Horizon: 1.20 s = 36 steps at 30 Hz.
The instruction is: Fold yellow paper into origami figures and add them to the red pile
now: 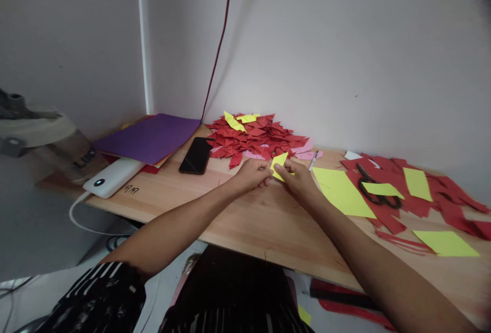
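A small folded piece of yellow paper (280, 163) is pinched between the thumb and fingers of my right hand (297, 175), above the wooden table. Just left of it, my left hand (251, 174) has its fingers curled together near the paper's edge; what they hold, if anything, is too small to tell. Behind both hands lies a heap of folded red paper pieces (264, 136), topped by two yellow ones (235, 121). A larger yellow sheet (343, 192) lies flat to the right of my right hand, near a pen (313, 160).
Black scissors (378, 192) lie among red paper scraps (414, 200) and yellow pieces on the right. To the left are a phone (196, 155), a purple sheet (153, 136) and a white power bank (113, 177) with a cable. The table's front edge (245, 254) is near my lap.
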### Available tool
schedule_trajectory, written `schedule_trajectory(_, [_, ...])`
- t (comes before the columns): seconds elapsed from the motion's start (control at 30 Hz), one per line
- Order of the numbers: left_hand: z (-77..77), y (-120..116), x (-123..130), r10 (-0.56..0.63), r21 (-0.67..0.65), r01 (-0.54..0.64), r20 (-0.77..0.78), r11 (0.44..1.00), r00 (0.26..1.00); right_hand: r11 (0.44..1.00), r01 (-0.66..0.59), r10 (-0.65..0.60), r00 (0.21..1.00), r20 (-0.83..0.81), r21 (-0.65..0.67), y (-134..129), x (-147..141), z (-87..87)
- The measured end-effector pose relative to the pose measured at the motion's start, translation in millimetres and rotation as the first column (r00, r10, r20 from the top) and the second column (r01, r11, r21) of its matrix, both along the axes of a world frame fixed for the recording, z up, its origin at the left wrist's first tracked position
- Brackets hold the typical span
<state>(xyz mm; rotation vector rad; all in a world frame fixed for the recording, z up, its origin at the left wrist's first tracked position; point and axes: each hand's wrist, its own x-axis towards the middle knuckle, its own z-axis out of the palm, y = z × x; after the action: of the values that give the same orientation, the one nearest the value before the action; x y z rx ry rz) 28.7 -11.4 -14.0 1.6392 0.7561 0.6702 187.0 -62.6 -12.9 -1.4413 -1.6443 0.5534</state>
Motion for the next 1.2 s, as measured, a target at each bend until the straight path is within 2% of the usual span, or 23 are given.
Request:
schedule_trajectory(0.1, [0.0,-0.2,0.6,0.011,-0.011,-0.011,0.024,1.000,1.000,0.994,0.105,-0.105,0.994,0.013,0.014,-1.3,-1.1,1.8])
schedule_trajectory(0.17, [-0.2,0.8,0.3,0.028,-0.017,-0.027,0.047,0.999,0.999,0.992,0.122,-0.122,0.992,-0.015,0.000,-1.7,-1.3,2.7])
schedule_trajectory(0.33, [-0.4,4.4,-2.1,0.086,-0.029,-0.084,0.064,0.996,0.994,0.996,0.079,-0.081,0.996,-0.048,-0.036,1.9,2.5,0.5])
schedule_trajectory(0.5, [-1.5,3.9,-1.2,0.043,-0.002,-0.043,0.038,0.999,0.998,1.000,0.012,-0.013,1.000,-0.028,-0.022,6.1,5.7,-3.9])
schedule_trajectory(0.7, [-3.1,4.8,-0.7,-0.011,-0.033,0.011,0.012,0.999,1.000,1.000,-0.026,0.026,1.000,-0.009,0.015,3.6,4.5,-3.1])
schedule_trajectory(0.9, [-4.0,4.6,-0.8,-0.004,-0.016,0.005,0.017,1.000,1.000,0.998,0.054,-0.055,0.998,-0.029,-0.036,0.6,1.4,1.3])
schedule_trajectory(1.2, [-4.4,4.6,-0.1,-0.036,-0.001,0.036,0.014,0.999,0.999,0.997,0.017,-0.022,0.998,-0.060,-0.077,7.6,5.0,-7.1])
